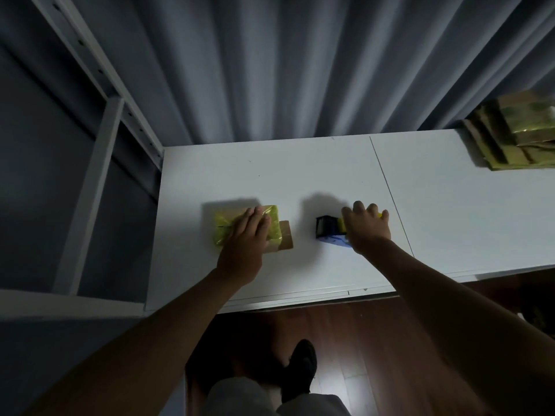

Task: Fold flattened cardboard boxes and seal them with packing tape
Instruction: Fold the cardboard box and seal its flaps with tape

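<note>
Tape dispenser [330, 231] lies crosswise, black head pointing left toward box [228, 226].

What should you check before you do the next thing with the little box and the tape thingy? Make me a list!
1. Left hand presses flat on the small box: ok.
2. Yellow tape covers the box top: ok.
3. One brown flap sticks out, untaped: not ok.
4. Right hand has a grip on the tape dispenser: ok.
5. Tape cut free from the box: cannot tell.
6. Flat boxes wait at the table's far right: ok.
</note>
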